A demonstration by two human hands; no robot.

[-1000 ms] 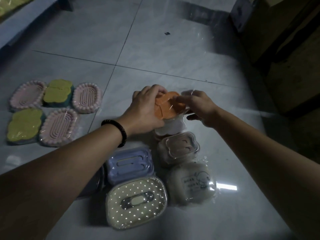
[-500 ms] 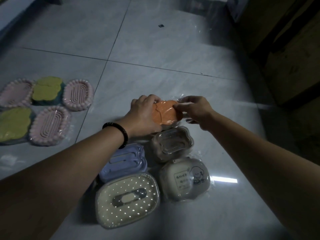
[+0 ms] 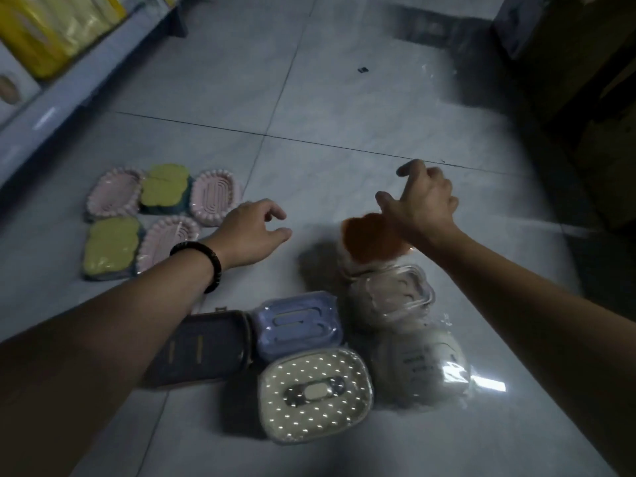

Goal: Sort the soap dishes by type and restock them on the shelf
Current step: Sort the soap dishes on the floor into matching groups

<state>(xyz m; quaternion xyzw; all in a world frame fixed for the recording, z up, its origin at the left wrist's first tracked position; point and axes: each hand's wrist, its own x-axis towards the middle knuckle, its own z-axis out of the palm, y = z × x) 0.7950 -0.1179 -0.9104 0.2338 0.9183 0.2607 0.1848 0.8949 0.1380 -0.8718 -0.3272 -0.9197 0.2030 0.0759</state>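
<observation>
Black-banded left hand (image 3: 251, 232) hovers mid-frame, fingers loosely curled, empty. Right hand (image 3: 425, 201) raised, grip unclear; orange dish (image 3: 370, 242) beneath, blurred.

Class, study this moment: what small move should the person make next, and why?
Probably carry the orange soap dish, which the right hand appears to grip above the floor, leftward to the yellow-green dishes; its lobed outline looks like theirs, and the open left hand hovers that way.

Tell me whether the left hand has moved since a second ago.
Yes. The left hand has left the orange dish and shifted left, toward the pink dishes.
</observation>
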